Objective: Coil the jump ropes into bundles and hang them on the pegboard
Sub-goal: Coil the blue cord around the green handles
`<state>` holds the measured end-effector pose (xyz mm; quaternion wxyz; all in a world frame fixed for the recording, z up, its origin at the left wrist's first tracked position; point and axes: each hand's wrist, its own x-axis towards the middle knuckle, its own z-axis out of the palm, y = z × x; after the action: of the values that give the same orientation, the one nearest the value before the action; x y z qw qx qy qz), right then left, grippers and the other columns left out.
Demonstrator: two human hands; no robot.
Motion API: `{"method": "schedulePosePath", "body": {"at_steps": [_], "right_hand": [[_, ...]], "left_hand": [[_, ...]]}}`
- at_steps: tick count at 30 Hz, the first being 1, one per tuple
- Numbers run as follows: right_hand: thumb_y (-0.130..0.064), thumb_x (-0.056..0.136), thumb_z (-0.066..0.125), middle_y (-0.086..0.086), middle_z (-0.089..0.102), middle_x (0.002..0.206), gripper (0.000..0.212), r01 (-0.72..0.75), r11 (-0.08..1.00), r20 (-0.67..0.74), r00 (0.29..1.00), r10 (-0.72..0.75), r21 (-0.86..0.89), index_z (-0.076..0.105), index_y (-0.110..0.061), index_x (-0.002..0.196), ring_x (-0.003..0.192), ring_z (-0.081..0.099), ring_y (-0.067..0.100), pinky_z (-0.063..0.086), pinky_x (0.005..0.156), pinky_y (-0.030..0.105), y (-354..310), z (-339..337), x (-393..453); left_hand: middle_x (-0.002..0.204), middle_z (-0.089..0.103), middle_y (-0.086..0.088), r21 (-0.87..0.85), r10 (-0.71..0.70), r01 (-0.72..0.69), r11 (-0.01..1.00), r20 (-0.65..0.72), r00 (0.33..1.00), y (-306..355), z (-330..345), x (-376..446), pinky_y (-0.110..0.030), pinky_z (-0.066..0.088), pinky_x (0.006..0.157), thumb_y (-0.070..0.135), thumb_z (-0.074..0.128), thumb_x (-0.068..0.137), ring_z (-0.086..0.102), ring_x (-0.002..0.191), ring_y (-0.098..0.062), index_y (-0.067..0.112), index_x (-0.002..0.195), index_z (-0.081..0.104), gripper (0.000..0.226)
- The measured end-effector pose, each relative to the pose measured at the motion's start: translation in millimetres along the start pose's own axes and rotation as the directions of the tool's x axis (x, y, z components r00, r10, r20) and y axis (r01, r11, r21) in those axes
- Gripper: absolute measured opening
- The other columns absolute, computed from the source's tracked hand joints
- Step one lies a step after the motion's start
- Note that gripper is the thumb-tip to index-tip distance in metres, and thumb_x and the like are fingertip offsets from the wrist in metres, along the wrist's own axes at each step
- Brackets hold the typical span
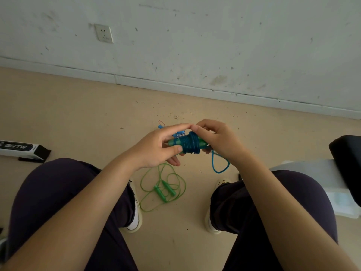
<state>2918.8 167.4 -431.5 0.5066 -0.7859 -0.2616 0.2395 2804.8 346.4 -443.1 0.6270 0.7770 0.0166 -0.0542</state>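
A blue jump rope [188, 143] is wound in tight turns round its handles, held between my knees above the floor. My left hand [159, 147] grips the left end of the bundle, thumb on the coils. My right hand [216, 140] holds the right end, fingers curled over the last turns. A loose blue loop [219, 163] hangs below my right hand. A green jump rope [164, 187] lies uncoiled on the floor between my feet. No pegboard is in view.
A white and black box [23, 149] lies on the floor at the left. A black object [345, 153] and white plastic [320, 173] sit at the right. A small blue item [179, 133] lies behind the bundle. The wall with a socket [104, 33] stands ahead.
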Motion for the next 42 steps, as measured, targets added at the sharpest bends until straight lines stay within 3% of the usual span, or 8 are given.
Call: {"method": "schedulePosePath", "body": {"at_steps": [4, 8, 19, 23, 26, 29, 34, 42], "right_hand": [[-0.05, 0.083, 0.067, 0.011, 0.072, 0.09, 0.037, -0.021, 0.993, 0.021, 1.0, 0.018, 0.12, 0.07, -0.017, 0.1, 0.073, 0.071, 0.024, 0.06, 0.068, 0.033, -3.4, 2.4, -2.5], [-0.055, 0.081, 0.063, 0.005, 0.075, 0.096, 0.046, -0.044, 0.982, 0.095, 0.995, 0.026, 0.186, 0.067, -0.019, 0.11, 0.085, 0.073, 0.024, 0.06, 0.08, 0.041, -5.3, 3.9, -5.7], [-0.054, 0.09, 0.058, 0.01, 0.072, 0.107, 0.042, -0.123, 0.913, 0.241, 0.97, 0.029, 0.388, 0.067, -0.022, 0.116, 0.078, 0.07, 0.03, 0.057, 0.07, 0.039, -8.9, 5.8, -7.7], [-0.057, 0.091, 0.054, 0.011, 0.071, 0.099, 0.05, -0.152, 0.934, 0.312, 0.949, 0.046, 0.324, 0.066, -0.014, 0.115, 0.079, 0.068, 0.027, 0.057, 0.072, 0.039, -6.2, 12.2, -7.8], [-0.06, 0.089, 0.054, 0.006, 0.068, 0.082, 0.048, -0.179, 0.933, 0.354, 0.933, 0.06, 0.314, 0.07, -0.017, 0.102, 0.073, 0.066, 0.025, 0.057, 0.07, 0.037, -6.2, 14.6, -8.1], [-0.048, 0.091, 0.057, 0.003, 0.059, 0.075, 0.043, -0.241, 0.892, 0.362, 0.927, 0.095, 0.384, 0.068, -0.009, 0.106, 0.068, 0.063, 0.023, 0.056, 0.067, 0.035, -4.2, 9.3, -5.8], [-0.009, 0.095, 0.062, 0.001, 0.061, 0.077, 0.006, -0.243, 0.898, 0.474, 0.879, 0.044, 0.367, 0.055, -0.009, 0.095, 0.071, 0.066, 0.022, 0.057, 0.072, 0.033, -0.7, 4.1, -5.7], [-0.01, 0.093, 0.063, -0.003, 0.064, 0.065, 0.007, -0.199, 0.902, 0.19, 0.973, 0.133, 0.383, 0.067, -0.008, 0.088, 0.062, 0.06, 0.016, 0.057, 0.066, 0.025, -3.7, -0.6, -4.1]], "left_hand": [[0.133, 0.058, -0.001, -0.039, -0.003, 0.001, 0.999, -0.049, 0.999, 2.3, 2.1, 1.8, -0.037, 0.062, 0.075, -0.001, 0.054, 0.099, 0.074, 0.091, -0.023, 0.051, 0.131, 0.051, 0.061], [0.114, 0.065, -0.018, -0.119, -0.027, 0.018, 0.993, -0.076, 0.997, 4.9, -1.0, 2.3, -0.035, 0.061, 0.073, 0.0, 0.053, 0.1, 0.075, 0.081, -0.03, 0.046, 0.135, 0.05, 0.058], [0.104, 0.073, -0.011, -0.365, -0.056, 0.087, 0.927, 0.095, 0.994, 4.2, -4.0, 1.3, -0.037, 0.06, 0.074, 0.016, 0.071, 0.088, 0.073, 0.083, -0.043, 0.041, 0.14, 0.048, 0.062], [0.079, 0.071, -0.003, -0.195, -0.092, 0.087, 0.977, -0.014, 0.996, 3.5, 4.0, 4.9, -0.032, 0.054, 0.05, 0.055, 0.071, 0.08, 0.067, 0.058, -0.03, 0.05, 0.117, 0.056, 0.04], [0.068, 0.066, -0.005, -0.082, -0.058, 0.052, 0.995, -0.074, 0.996, 0.4, 5.4, 7.7, -0.029, 0.047, 0.045, 0.062, 0.063, 0.081, 0.062, 0.051, -0.025, 0.04, 0.115, 0.055, 0.041], [0.066, 0.065, -0.008, -0.144, -0.042, 0.018, 0.989, -0.161, 0.986, -0.4, 1.3, 9.3, -0.033, 0.051, 0.05, 0.053, 0.065, 0.085, 0.062, 0.054, -0.022, 0.032, 0.113, 0.056, 0.036], [0.074, 0.067, -0.012, -0.309, -0.059, -0.011, 0.951, -0.219, 0.974, -0.9, -4.5, 12.3, -0.031, 0.051, 0.047, 0.041, 0.066, 0.088, 0.064, 0.055, -0.025, 0.028, 0.109, 0.052, 0.028], [0.068, 0.067, -0.005, -0.398, -0.238, 0.062, 0.915, -0.412, 0.88, -7.8, -14.2, 21.5, -0.027, 0.039, 0.041, 0.039, 0.064, 0.076, 0.054, 0.045, -0.021, 0.028, 0.097, 0.051, 0.026]]}}
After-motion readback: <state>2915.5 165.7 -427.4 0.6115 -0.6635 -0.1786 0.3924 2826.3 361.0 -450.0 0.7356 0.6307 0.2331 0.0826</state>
